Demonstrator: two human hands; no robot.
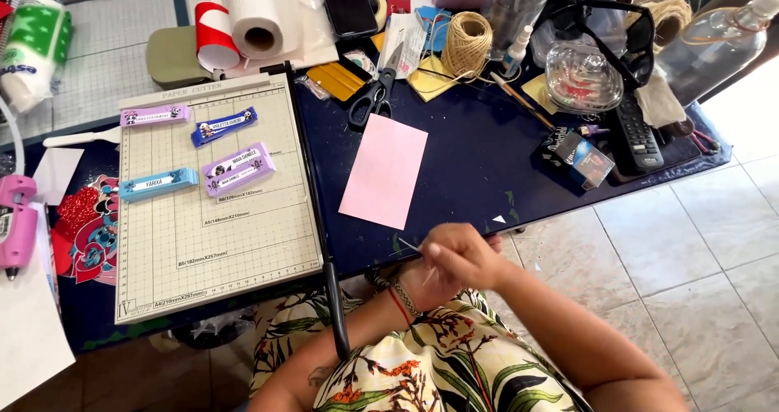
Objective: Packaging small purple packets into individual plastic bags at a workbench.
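Observation:
My right hand (464,255) is closed in a pinch at the front edge of the dark blue table (479,177), gripping a thin pale strip (410,246) that pokes out to the left. My left hand (412,292), with a red string and a chain bracelet at the wrist, lies just under it, its fingers hidden by the right hand. A pink sheet of paper (383,171) lies on the table right above the hands. Both hands hover over my lap in a floral dress.
A paper cutter (215,217) with a black handle (334,298) lies at left, carrying several small printed labels (238,169). Scissors (373,96), a twine ball (466,43), paper rolls (256,15), a glass dish (583,78), a remote (635,136), a small box (578,156) and a pink glue gun (16,225) crowd the table.

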